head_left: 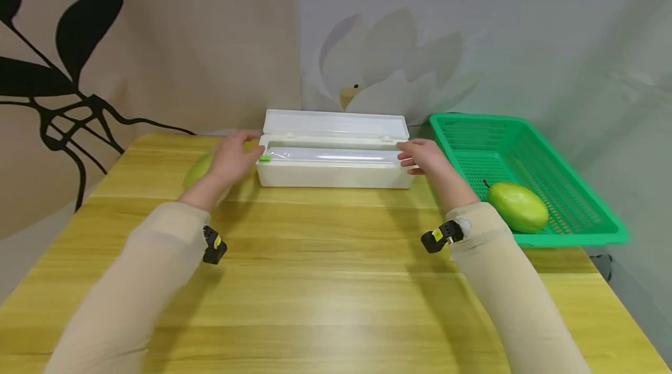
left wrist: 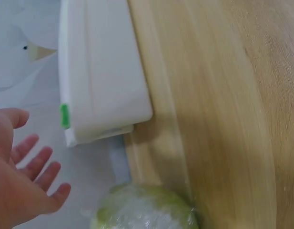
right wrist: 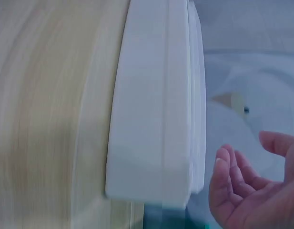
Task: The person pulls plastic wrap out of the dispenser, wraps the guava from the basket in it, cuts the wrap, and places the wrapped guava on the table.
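Note:
A white cling film dispenser [head_left: 336, 176] stands at the back of the table, its lid [head_left: 336, 123] raised. Clear film on a roll [head_left: 336, 155] shows inside, and a green slider cutter [head_left: 265, 158] sits at the left end of the front edge. My left hand [head_left: 234, 159] is at the dispenser's left end, fingers spread; the left wrist view shows the hand [left wrist: 30, 171] apart from the box. By the right end is my right hand [head_left: 427, 159], its fingers loosely bent around nothing. Whether it touches the box I cannot tell.
A film-wrapped green fruit [left wrist: 144, 210] lies on the table behind my left wrist. To the right, a green plastic basket [head_left: 583, 187] holds another green fruit [head_left: 517, 206] with a stem. A printed cloth [head_left: 210, 41] hangs behind the wooden table [head_left: 336, 280].

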{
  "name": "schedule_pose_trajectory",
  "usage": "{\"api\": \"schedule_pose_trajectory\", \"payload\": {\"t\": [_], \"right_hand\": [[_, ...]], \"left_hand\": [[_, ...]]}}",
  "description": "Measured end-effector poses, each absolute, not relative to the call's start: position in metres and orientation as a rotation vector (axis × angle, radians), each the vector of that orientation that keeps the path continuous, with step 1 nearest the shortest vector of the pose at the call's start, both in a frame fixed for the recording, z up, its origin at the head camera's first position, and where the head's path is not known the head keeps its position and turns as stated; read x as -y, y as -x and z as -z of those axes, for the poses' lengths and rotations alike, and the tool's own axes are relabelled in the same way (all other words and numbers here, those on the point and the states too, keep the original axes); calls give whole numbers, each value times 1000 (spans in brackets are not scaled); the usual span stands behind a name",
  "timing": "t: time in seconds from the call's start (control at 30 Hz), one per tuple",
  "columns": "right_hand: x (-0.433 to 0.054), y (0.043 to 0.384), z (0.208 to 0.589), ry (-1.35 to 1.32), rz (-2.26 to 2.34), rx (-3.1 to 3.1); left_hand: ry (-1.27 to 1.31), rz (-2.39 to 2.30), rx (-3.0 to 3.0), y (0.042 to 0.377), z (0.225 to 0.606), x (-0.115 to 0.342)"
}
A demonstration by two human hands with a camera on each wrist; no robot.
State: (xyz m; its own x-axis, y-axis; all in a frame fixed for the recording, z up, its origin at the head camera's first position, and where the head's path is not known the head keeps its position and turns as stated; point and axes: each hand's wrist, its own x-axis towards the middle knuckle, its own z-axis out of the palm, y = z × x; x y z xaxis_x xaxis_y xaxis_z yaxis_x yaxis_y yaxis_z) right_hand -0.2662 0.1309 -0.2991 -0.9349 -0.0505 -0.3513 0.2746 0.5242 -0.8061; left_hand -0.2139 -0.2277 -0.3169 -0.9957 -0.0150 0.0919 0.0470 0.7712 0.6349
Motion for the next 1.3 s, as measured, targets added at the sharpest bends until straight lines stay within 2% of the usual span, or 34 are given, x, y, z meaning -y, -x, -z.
{"api": "schedule_pose_trajectory", "payload": {"t": [0.23,0.57,1.0,1.13,1.3], "right_hand": [[-154,272,305,-316,1285,-2504],[-153,279,320,-259,1184,-2593],[-141,277,321,-183,784,-2825],[-139,278,320,-256,832,-2814],[-142,285,317,-372,1150,-2623]], "left_hand": [[207,734,3033,223,333,216],[154,632,3021,224,340,207],[164,567,3018,224,342,201],[230,541,3010,226,340,199],[332,512,3027,230,333,193]]}}
